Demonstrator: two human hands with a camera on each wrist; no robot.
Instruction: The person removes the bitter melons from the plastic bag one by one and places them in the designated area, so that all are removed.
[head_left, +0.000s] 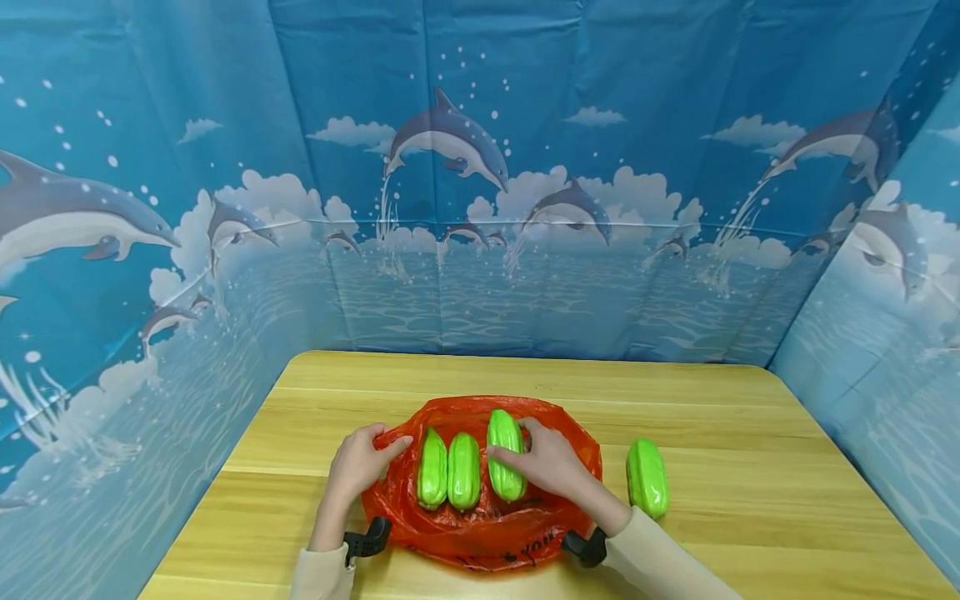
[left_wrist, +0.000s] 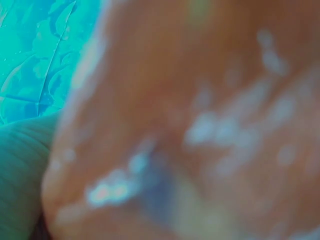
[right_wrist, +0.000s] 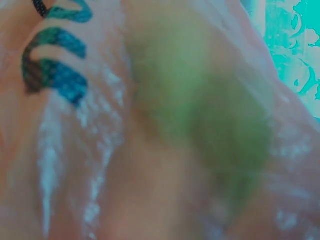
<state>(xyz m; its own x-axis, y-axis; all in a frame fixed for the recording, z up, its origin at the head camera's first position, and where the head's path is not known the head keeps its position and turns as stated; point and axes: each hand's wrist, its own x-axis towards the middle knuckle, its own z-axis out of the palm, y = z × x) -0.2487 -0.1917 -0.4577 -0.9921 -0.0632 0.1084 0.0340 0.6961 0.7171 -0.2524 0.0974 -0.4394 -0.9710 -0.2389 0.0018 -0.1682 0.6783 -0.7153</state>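
A red plastic bag (head_left: 480,550) lies spread on the table, its mouth facing up. Two green ridged gourds (head_left: 463,472) rest side by side in its left half. My right hand (head_left: 551,460) grips a third green gourd (head_left: 506,450) over the bag, thumb on its near left side and fingers at its right. At the bag's left rim, my left hand (head_left: 360,462) pinches the film between thumb and fingers. Reddish film (left_wrist: 200,100) fills most of the left wrist view. Through bag film in the right wrist view, a green gourd (right_wrist: 235,135) appears blurred.
Another green gourd (head_left: 647,478) lies on the wooden table (head_left: 750,467), right of the bag and beyond my right forearm. A blue dolphin-print curtain (head_left: 480,292) stands along the table's back and sides. Black wrist mounts (head_left: 367,540) sit close to the bag's near edge.
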